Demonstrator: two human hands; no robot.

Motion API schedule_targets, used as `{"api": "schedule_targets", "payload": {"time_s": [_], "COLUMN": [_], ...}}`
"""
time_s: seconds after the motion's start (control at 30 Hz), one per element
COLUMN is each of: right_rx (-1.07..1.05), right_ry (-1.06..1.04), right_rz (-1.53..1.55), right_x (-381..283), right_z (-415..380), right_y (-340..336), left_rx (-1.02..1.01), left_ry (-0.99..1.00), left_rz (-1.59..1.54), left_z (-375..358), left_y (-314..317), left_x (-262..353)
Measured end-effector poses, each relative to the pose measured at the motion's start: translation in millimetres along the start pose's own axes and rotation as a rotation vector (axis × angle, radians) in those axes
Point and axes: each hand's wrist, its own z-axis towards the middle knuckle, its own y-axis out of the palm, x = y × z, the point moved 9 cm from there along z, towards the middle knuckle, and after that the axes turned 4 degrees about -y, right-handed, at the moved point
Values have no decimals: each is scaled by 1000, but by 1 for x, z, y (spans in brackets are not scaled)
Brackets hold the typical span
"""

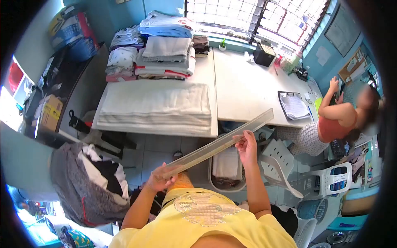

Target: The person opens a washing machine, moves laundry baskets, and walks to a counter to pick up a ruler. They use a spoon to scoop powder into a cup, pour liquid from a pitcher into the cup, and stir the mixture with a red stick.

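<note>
Head view showed a long, clear plastic strip [213, 145] held aslant in front of the person, between the yellow shirt [173, 225] and the white table [252, 89]. The left hand [162, 180] grasped its nearer end, while the right hand [247, 145] pinched its lower edge toward the farther end. That farther end overlapped the table's front edge in view; whether they touched could not be told. Below the strip, on the floor, stood a basket [227, 189] containing folded white cloth [226, 163]. A layered stack of white fabric [155, 103] lay along the table's front left, with folded garments [167, 49] piled behind it. Farther right, a clipboard [294, 105] lay near a seated co-worker [337, 120] in a red top.
</note>
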Motion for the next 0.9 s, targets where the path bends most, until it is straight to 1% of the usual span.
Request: {"api": "schedule_targets", "payload": {"time_s": [0.03,0.07,0.13,0.17,0.2,0.27,0.3,0.33,0.4,0.43,0.47,0.53,0.57,0.6,0.67,0.8,0.87,0.9], "right_rx": [8,8,64,109,142,193,199,242,299,365,431,446,464,480,486,521,562,546], "right_ry": [-4,-12,-106,-141,-186,-247,-250,-262,-279,-307,-335,-349,-352,-353,-337,-374,-379,-391], "right_rz": [-2,-3,-63,-85,-70,-110,-109,-104,-108,-69,-28,-25,-6,10,4,-62,-78,-66], "right_x": [-2,-2,-8,-12,-16,-22,-25,-30,-39,-43,-46,-54,-59,-64,-75,-93,-93,-91], "right_z": [17,38,81,105,129,179,201,218,254,270,284,321,340,359,401,498,550,578], "right_y": [9,17,27,33,40,47,59,67,78,77,75,70,69,67,65,60,59,58], "left_rx": [-8,145,458,532,532,917,819,810,627,596,582,444,420,420,510,509,505,494], "left_ry": [-1,22,65,255,252,147,278,268,423,449,438,517,541,541,714,726,640,627], "left_rz": [3,77,228,527,526,1290,1251,1256,1334,1503,1502,1734,1772,1759,1938,1955,1938,1944], "left_z": [15,31,51,60,74,86,104,120,155,169,185,216,231,245,260,269,272,273], "left_y": [-3,-20,-53,-70,-80,-99,-96,-102,-86,-79,-79,-64,-71,-85,-98,-107,-110,-110], "left_x": [25,53,111,149,174,241,264,280,309,321,332,345,350,353,363,366,367,367]}}
